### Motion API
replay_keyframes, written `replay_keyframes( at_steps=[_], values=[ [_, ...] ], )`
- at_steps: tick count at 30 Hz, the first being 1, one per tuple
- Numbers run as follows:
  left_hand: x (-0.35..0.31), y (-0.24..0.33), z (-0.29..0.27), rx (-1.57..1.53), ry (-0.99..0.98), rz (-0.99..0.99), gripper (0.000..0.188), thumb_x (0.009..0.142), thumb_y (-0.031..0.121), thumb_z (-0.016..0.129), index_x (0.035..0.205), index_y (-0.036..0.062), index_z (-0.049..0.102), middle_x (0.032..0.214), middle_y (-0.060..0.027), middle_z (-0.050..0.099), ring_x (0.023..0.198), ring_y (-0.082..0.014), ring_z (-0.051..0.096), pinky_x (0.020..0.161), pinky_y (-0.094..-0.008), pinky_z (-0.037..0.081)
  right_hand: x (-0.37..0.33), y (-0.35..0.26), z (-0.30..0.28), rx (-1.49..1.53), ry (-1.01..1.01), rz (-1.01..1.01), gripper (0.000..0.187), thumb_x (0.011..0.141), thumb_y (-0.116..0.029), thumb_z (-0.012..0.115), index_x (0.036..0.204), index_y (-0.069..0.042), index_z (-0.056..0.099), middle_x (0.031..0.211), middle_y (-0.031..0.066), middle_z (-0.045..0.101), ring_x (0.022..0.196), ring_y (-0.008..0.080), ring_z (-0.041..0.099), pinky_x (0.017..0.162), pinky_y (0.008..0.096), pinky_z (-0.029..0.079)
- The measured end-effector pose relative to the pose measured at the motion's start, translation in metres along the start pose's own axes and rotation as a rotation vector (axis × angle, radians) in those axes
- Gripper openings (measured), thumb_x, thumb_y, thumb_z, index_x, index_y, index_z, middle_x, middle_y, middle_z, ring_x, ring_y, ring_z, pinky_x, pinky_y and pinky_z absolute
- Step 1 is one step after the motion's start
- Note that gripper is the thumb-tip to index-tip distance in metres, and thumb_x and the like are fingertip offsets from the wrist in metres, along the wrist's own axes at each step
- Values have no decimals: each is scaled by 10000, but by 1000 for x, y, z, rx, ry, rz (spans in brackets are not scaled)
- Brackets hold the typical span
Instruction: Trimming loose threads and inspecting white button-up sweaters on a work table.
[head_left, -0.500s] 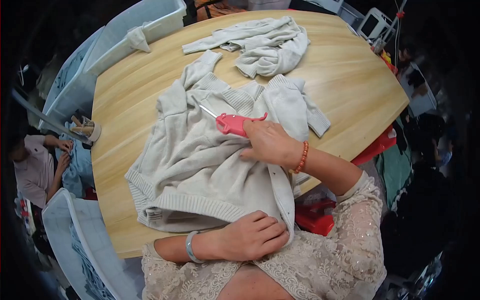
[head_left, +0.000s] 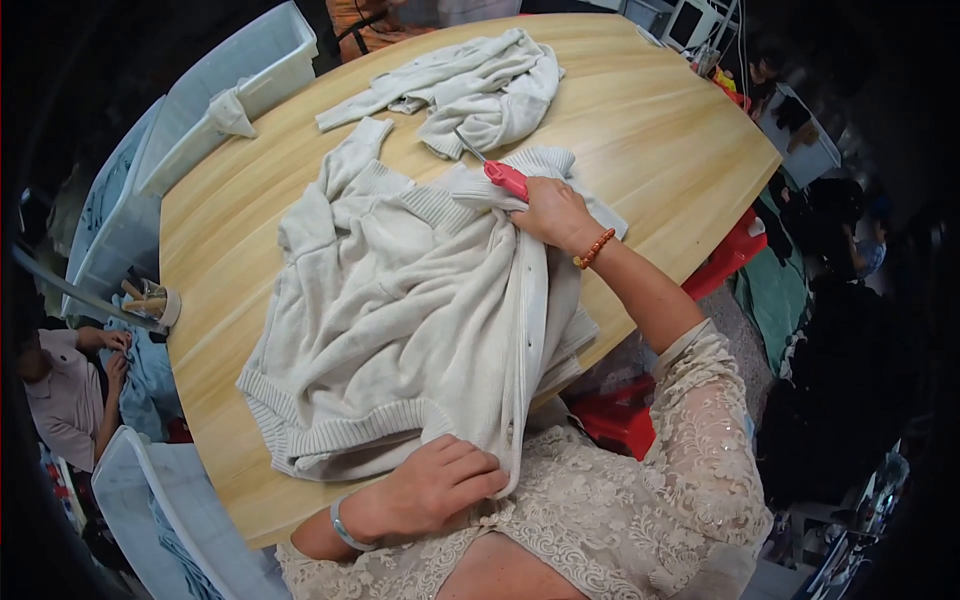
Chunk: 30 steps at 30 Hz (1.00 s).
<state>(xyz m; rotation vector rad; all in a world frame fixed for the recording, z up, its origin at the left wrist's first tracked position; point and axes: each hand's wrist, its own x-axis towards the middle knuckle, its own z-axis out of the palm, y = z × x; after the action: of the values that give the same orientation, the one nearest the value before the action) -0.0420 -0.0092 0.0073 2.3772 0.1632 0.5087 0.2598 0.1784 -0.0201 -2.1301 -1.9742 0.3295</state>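
Observation:
A cream knit cardigan [head_left: 370, 310] lies spread over the wooden table, its ribbed hem toward me. My right hand [head_left: 556, 214] is closed round a red-handled tool [head_left: 507, 180] with a slim metal tip pointing away to the left; its exact kind I cannot make out. That hand rests at the top of the cardigan's button band [head_left: 530, 320], by the ribbed collar, where the knit bunches up. Near the table's front edge, my left hand [head_left: 435, 488] has its fingers closed on the bottom corner of the band. The band is drawn fairly straight between both hands.
Another cream knit garment [head_left: 490, 85] lies crumpled at the table's far side. Pale plastic bins [head_left: 225, 110] stand along the left, with a pot of tools [head_left: 155, 303] at that edge. A co-worker [head_left: 70, 390] handles blue cloth there. A red stool [head_left: 615, 415] is below the table's right edge.
My right hand with the red tool has moved farther up to the collar. The button band is now stretched lengthwise, and my left hand has shifted slightly left in view, at its bottom corner.

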Motion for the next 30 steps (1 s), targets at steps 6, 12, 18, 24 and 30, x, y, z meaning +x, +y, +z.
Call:
replay_keyframes(
  at_steps=[6,12,18,24,30],
  values=[
    [-35,-34,-66,603,395,-317,294,644,-33,635,927,48,639,863,-123,635,765,-303,614,642,-392,485,47,11,-23,131,6,36,448,724,-275,685,992,82,651,994,298,665,973,389,662,858,434,523],
    [-69,-62,-203,1221,898,-437,322,757,-138,592,1042,10,616,969,-152,609,905,-326,609,783,-386,489,92,-21,-104,767,363,-204,342,703,-314,729,754,20,671,665,20,600,622,94,535,576,303,448],
    [-88,-39,-115,1227,724,-313,360,731,-135,644,1047,37,647,1010,-148,610,946,-318,604,798,-411,485,2,3,-136,548,264,-157,272,845,-286,710,771,-43,614,534,-73,426,445,24,370,411,236,271],
    [-92,-54,5,547,260,-597,324,716,14,703,1023,59,609,1011,-119,553,963,-311,551,817,-407,455,-96,119,-31,-417,199,147,307,877,-302,686,885,-3,618,787,208,653,797,439,634,690,486,512],
    [-108,-55,0,367,403,-741,305,722,-18,705,1000,46,597,982,-125,551,958,-330,545,804,-401,464,-154,79,-25,-207,255,-12,193,910,-144,631,1009,-31,510,961,193,617,902,416,609,721,485,495]
  ],
)
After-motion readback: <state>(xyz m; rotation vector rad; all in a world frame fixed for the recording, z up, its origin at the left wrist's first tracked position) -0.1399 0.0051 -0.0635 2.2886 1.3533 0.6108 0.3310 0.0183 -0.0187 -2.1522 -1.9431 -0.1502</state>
